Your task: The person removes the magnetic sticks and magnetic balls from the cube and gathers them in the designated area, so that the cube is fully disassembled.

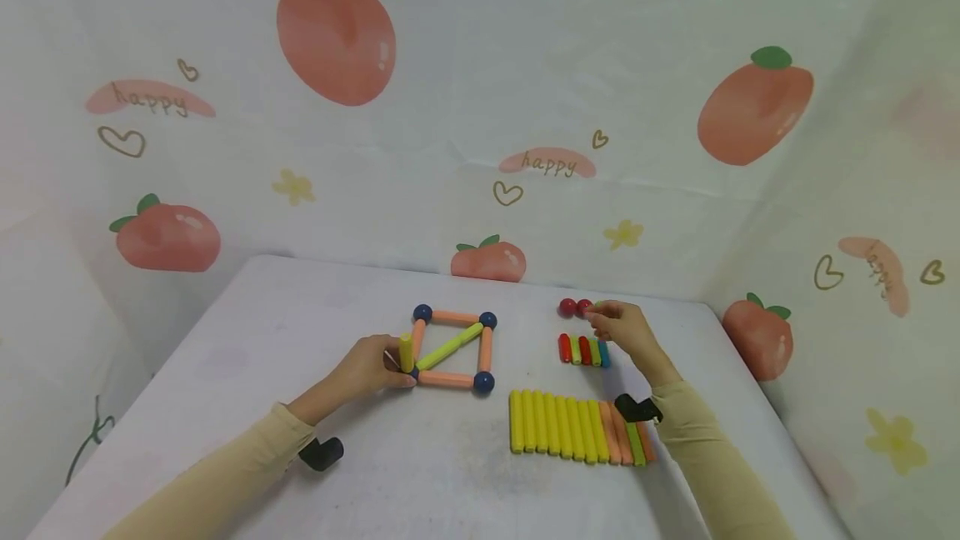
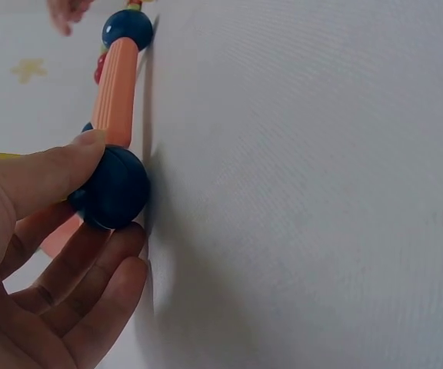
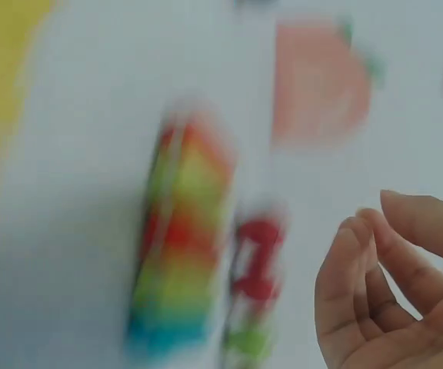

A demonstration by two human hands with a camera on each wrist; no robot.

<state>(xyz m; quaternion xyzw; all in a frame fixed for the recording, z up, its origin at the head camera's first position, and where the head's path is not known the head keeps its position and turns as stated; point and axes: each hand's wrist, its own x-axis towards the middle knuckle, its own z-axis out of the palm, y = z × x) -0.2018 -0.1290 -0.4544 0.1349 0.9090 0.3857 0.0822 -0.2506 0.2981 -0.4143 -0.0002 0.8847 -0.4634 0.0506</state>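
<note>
In the head view, a flat square frame of orange rods (image 1: 446, 379) with dark blue balls (image 1: 483, 382) at its corners lies on the table. A yellow-green rod (image 1: 452, 346) crosses it diagonally, and a yellow rod (image 1: 406, 352) stands upright at the near left corner. My left hand (image 1: 371, 363) pinches the blue ball (image 2: 114, 188) at that corner, thumb on one side and fingers on the other. My right hand (image 1: 621, 328) hovers beside two red balls (image 1: 567, 307), its thumb and fingertips close together; nothing shows between them in the right wrist view. A green ball (image 3: 248, 342) is partly hidden from the head view.
Short red, green and blue rods (image 1: 584, 350) lie in a row in front of the red balls. Nearer me is a row of long yellow rods (image 1: 558, 425), with orange rods (image 1: 615, 432) and a green one at its right end. A printed cloth (image 1: 420, 148) hangs behind the table.
</note>
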